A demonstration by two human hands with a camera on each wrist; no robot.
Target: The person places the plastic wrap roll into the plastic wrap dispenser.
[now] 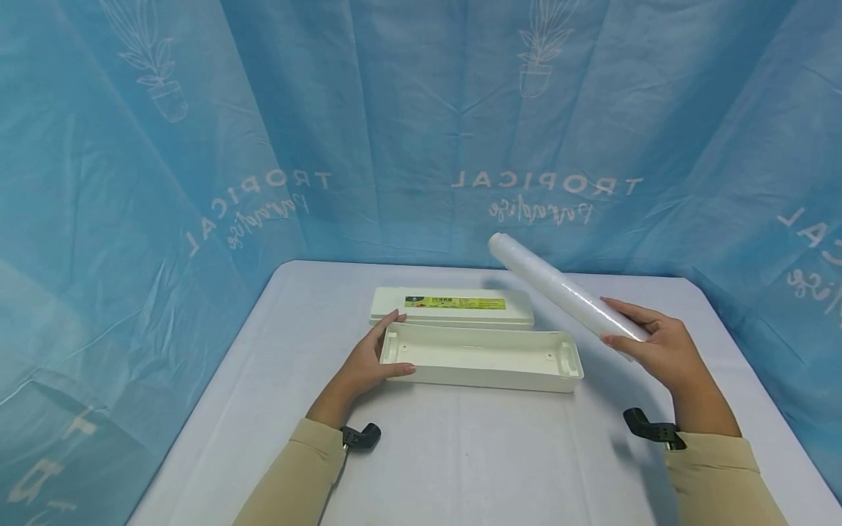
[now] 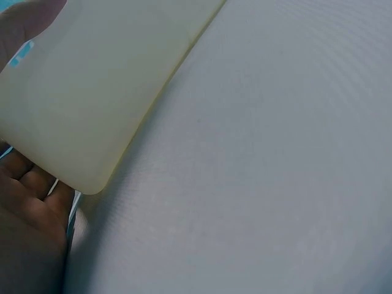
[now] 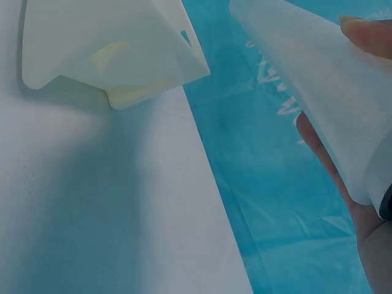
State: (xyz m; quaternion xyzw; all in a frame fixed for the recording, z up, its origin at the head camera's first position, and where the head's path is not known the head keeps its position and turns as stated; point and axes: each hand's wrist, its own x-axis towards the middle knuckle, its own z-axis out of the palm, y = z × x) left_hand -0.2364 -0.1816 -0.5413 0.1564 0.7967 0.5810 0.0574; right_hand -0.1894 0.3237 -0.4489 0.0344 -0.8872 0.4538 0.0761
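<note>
My left hand (image 1: 365,364) grips the left end of a long, pale cream box base (image 1: 473,352), thumb at its front wall and fingers at the back. In the left wrist view the base's outer wall (image 2: 98,92) slants between thumb and fingers. Its inside shows no roll. My right hand (image 1: 661,345) holds the near end of a roll of clear plastic wrap (image 1: 559,285), tilted with its far end up to the left. In the right wrist view the wrap roll (image 3: 318,79) lies between thumb and fingers, above the table.
Behind the base lies the matching box lid (image 1: 388,298) with a yellow-green label (image 1: 454,302). All this is on a white-covered table (image 1: 460,453), with blue printed curtains (image 1: 421,146) behind and at both sides. A dark wrist camera mount (image 1: 651,427) sits on each wrist.
</note>
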